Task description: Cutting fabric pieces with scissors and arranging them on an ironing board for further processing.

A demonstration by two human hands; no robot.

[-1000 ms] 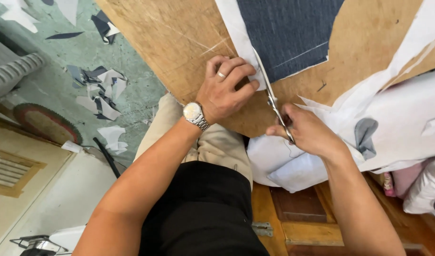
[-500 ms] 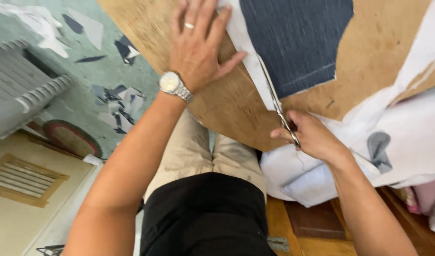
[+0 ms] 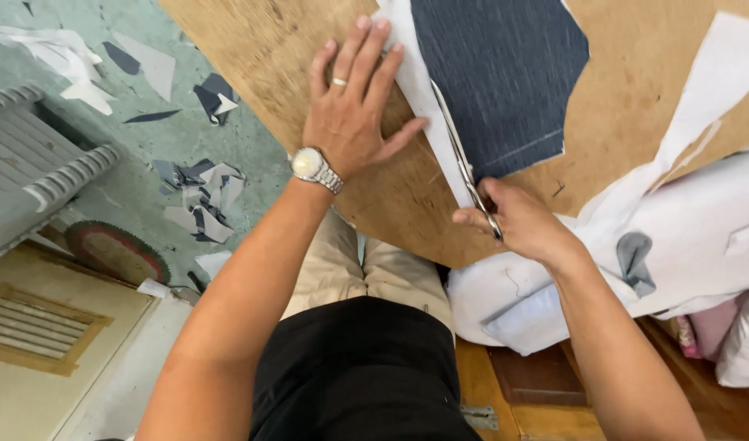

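While my scissors (image 3: 460, 163) lie along the white paper strip (image 3: 419, 90) at the edge of the dark blue cloth (image 3: 501, 77), my right hand (image 3: 521, 220) is clenched around their handles. My left hand (image 3: 354, 106) presses flat, fingers spread and released, on the strip and the wooden board (image 3: 252, 49) under it. White fabric (image 3: 701, 237) is heaped to the right; scraps (image 3: 199, 196) litter the green floor (image 3: 146, 139).
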